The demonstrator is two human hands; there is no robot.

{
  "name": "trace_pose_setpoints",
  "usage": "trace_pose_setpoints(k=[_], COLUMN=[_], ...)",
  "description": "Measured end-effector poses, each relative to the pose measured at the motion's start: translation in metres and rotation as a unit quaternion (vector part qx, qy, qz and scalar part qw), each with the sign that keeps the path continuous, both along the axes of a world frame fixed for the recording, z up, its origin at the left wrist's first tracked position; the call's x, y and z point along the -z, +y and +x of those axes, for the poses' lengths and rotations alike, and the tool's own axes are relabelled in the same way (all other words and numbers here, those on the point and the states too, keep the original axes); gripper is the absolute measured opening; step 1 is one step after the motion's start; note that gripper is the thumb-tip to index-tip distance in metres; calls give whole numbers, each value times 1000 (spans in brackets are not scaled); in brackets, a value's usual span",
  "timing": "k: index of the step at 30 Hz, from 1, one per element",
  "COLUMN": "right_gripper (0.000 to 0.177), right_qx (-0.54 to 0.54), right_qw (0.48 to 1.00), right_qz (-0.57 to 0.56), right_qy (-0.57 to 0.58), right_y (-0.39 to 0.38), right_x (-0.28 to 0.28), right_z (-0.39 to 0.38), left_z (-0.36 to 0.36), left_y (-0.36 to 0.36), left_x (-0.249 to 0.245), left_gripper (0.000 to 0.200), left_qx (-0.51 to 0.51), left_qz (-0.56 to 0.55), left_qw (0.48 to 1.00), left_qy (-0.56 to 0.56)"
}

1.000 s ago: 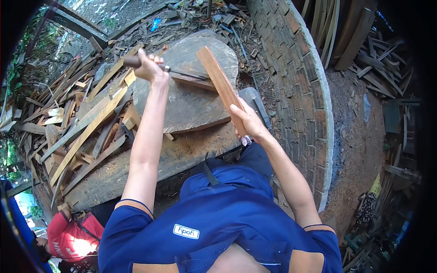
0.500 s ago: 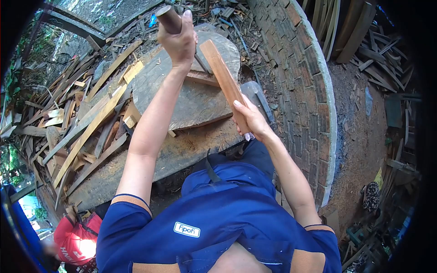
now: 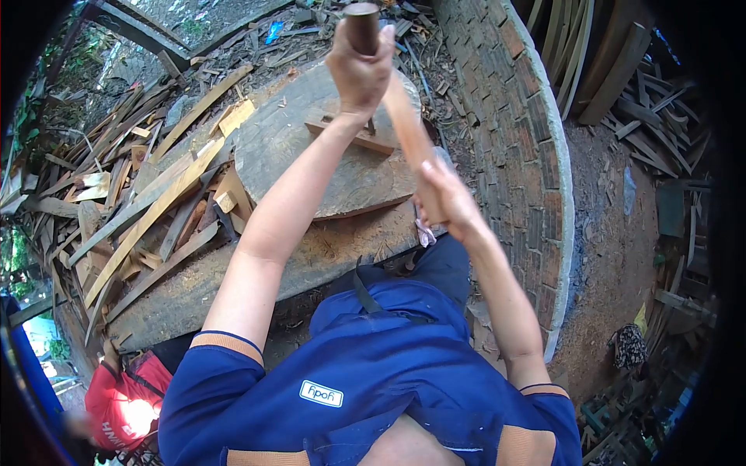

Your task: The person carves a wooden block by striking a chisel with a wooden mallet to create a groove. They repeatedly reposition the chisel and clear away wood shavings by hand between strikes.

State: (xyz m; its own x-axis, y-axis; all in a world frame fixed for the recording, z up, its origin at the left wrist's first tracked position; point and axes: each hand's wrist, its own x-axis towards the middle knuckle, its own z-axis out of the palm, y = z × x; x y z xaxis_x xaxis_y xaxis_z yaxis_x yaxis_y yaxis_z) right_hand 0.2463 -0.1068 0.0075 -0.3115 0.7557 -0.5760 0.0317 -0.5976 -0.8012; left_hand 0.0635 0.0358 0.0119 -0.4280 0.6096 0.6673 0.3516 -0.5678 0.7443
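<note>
My left hand (image 3: 361, 78) is closed around a tool with a thick, dark round handle (image 3: 362, 27), held above the wood block. The tool's lower end is mostly hidden behind my hand and wrist. My right hand (image 3: 451, 198) grips the lower end of a flat wooden bat (image 3: 410, 128), blurred by motion. The bat's far end is beside my left hand; whether they touch cannot be seen. Under the tool, a small reddish-brown wood piece (image 3: 373, 143) lies on the large round wood block (image 3: 287, 167).
Wood offcuts and long strips (image 3: 148, 221) are heaped on the left. A curved brick wall (image 3: 517, 147) runs along the right, with more stacked wood (image 3: 657, 116) beyond. A person in a red shirt (image 3: 124, 400) is at the lower left. A pale cloth (image 3: 424, 233) lies near my right hand.
My left hand and the dark-handled tool have shifted right in the view. The bat has swung right and its upper end now appears close against my left hand. The view has moved slightly.
</note>
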Motion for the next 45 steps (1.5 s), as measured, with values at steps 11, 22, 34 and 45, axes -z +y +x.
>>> trace_pose_setpoints(k=[11,22,34,45], right_gripper=[54,55,57,66], right_qx=[-70,-74,-39,-26], right_qw=[773,852,911,988], right_qz=[561,427,341,134], right_qy=[-288,-293,-227,-75], right_y=[67,51,33,-17], right_x=[-140,-138,-131,16], right_z=[14,32,38,-2], left_z=[33,38,40,-52], left_y=[-7,-9,-6,-1], left_x=[-9,-8,-4,7], left_gripper=[23,25,26,20], left_qx=[69,64,94,63], left_qz=[-6,-30,-45,-101], left_qw=[997,995,993,955], left_qy=[31,71,62,-272])
